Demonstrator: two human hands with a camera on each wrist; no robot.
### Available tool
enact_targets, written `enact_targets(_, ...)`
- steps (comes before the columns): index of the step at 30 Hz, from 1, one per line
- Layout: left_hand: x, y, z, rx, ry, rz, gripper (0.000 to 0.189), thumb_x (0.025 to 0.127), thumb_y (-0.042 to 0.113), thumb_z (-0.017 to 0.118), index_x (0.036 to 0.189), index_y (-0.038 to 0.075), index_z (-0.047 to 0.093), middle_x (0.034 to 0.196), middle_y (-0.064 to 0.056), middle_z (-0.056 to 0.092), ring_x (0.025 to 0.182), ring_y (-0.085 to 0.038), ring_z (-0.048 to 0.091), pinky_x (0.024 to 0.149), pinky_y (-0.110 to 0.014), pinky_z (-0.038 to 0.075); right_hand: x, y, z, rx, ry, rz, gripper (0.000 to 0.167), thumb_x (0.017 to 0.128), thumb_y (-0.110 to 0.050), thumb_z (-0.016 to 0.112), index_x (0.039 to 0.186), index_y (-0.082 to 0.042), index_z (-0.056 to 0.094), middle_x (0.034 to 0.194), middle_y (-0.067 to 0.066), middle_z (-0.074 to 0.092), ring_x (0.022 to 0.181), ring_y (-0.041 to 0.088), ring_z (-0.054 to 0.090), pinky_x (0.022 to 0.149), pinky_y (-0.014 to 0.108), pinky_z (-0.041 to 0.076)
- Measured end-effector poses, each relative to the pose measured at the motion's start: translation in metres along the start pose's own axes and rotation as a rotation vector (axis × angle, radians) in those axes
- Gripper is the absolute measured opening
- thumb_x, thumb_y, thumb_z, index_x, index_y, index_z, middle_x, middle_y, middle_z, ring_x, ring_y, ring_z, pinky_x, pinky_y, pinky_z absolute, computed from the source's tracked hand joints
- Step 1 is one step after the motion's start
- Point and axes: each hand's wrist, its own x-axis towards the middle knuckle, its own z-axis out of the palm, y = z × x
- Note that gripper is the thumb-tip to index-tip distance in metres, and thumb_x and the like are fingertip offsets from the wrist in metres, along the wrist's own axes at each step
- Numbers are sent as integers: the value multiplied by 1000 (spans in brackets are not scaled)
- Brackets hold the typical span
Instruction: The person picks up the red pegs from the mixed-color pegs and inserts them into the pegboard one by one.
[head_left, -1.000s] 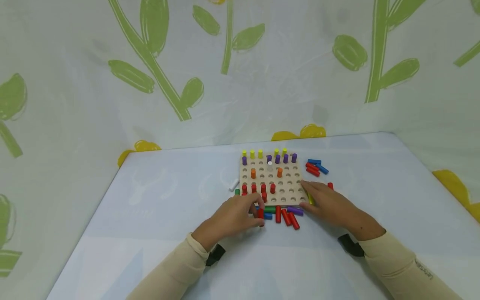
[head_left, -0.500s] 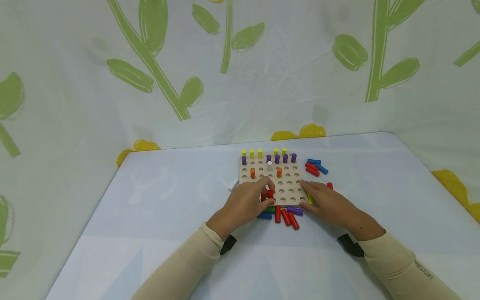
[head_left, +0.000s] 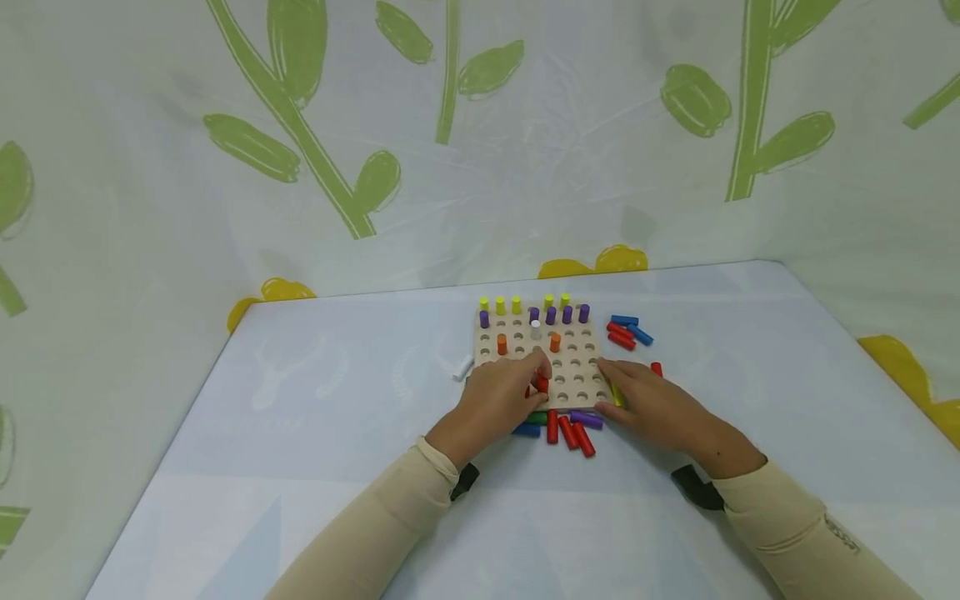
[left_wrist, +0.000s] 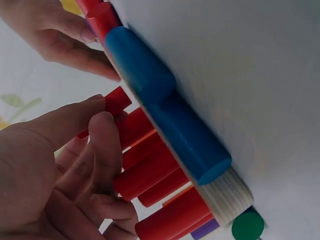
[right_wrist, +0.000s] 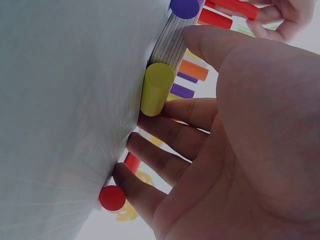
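A wooden pegboard (head_left: 567, 382) with rows of round holes bears yellow, purple, orange, white and red pegs. My left hand (head_left: 493, 403) is over its near part and pinches a red peg (left_wrist: 118, 101) between thumb and forefinger, at the near row. Other upright red pegs (left_wrist: 150, 172) are beside those fingers, mostly covered by the hand in the head view. On the board's right side rests my right hand (head_left: 656, 408); its thumb touches the near corner and its fingers extend along the edge. A yellow peg (right_wrist: 158, 90) lies by that edge, under the hand.
Loose red (head_left: 583, 440), purple (head_left: 587, 419), green (head_left: 536, 418) and blue pegs (left_wrist: 190, 135) lie along the board's near edge. More blue and red pegs (head_left: 621, 342) lie at the far right. A white peg (head_left: 463, 368) is to the left. A patterned cloth backdrop (head_left: 480, 192) stands behind.
My left hand has picked up a red peg from in front of the board and carried it forward and right over the near row. The right hand has stayed in place.
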Motion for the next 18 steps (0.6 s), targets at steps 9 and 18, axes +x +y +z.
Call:
enact_targets(9,2,0,2,17,0,-2,25,89,27,77,108,20,62,79,8,65,64,-7,54,56,-18,41,-1,-1,0,-6,13,-11,79,95,-46,65,155,-5,33,153,25,41,142,44,39,106,58,44)
enact_targets(18,3,1,5,84,-8,14,22,90,29,76,108,20,65,80,9,66,66,-6,54,59,-16,42,0,-1,0,-10,6,2,80,95,-47,64,155,-5,33,154,25,41,142,44,38,106,57,44)
